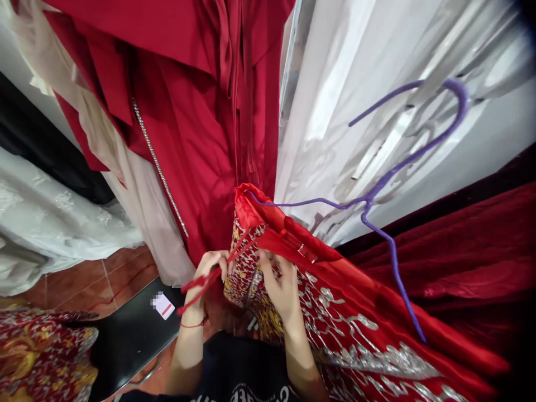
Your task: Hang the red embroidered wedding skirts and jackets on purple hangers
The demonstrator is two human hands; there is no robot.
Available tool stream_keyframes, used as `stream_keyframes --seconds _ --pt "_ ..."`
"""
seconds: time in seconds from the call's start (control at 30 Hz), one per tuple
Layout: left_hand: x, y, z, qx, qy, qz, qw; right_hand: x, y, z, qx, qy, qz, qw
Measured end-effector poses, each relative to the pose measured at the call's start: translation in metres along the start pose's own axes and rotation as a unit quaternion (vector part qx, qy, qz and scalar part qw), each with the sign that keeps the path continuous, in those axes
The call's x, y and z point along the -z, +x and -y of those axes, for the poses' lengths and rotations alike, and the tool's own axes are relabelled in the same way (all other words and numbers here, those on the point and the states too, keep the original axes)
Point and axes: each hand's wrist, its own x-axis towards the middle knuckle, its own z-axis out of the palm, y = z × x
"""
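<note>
A red satin garment (330, 301) with silver and gold embroidery hangs tilted in front of me. Its plain red lining shows along the top edge, with a small label (307, 253) on it. Thin red cords (209, 277) come from the garment's edge and run through my left hand (213, 268), whose fingers are closed on them; the loose ends dangle over the wrist. My right hand (281, 282) is against the embroidered front just below the lining, thumb and fingers bent in a pinch on the cloth. A purple hanger (371, 195) reaches into the garment's upper corner, its hook free.
Long red dresses (180, 111) hang ahead, one with a beaded silver trim (154, 156). White gowns (330, 84) are at right, dark red velvet (469, 245) below them. A black bench (134, 329) at lower left bears a white card (163, 306) and another embroidered garment (37, 352).
</note>
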Motion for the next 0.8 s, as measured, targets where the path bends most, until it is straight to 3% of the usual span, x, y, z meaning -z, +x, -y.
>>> stream_keyframes --seconds 0.13,0.2,0.33,0.43,0.5,0.57,0.67,0.8 --pt "0.018 -0.002 0.001 0.094 0.118 0.146 0.978 -0.014 0.001 0.008 -0.004 0.018 -0.008 1.0" --pt "0.021 0.0 0.002 0.109 0.151 0.193 0.963 -0.021 0.001 0.014 0.013 0.029 -0.006 0.999" --pt "0.021 0.002 -0.005 0.08 0.195 0.195 0.958 -0.029 -0.002 0.019 0.002 0.065 -0.047 0.997" --pt "0.021 0.002 -0.019 0.04 0.154 0.201 0.966 -0.029 -0.006 0.019 0.001 0.068 -0.085 0.994" --pt "0.017 0.003 -0.028 -0.001 0.106 0.158 0.982 -0.027 -0.007 0.019 0.023 0.036 -0.077 0.996" --pt "0.009 0.004 -0.034 -0.043 0.081 0.071 0.993 -0.026 -0.008 0.021 0.041 0.008 -0.058 0.997" --pt "-0.007 0.007 -0.04 -0.092 0.099 -0.036 0.99 -0.028 -0.008 0.024 0.049 0.024 -0.028 0.998" --pt "-0.023 0.006 -0.046 -0.121 0.132 -0.048 0.983 -0.034 -0.009 0.029 0.052 0.056 0.009 0.997"
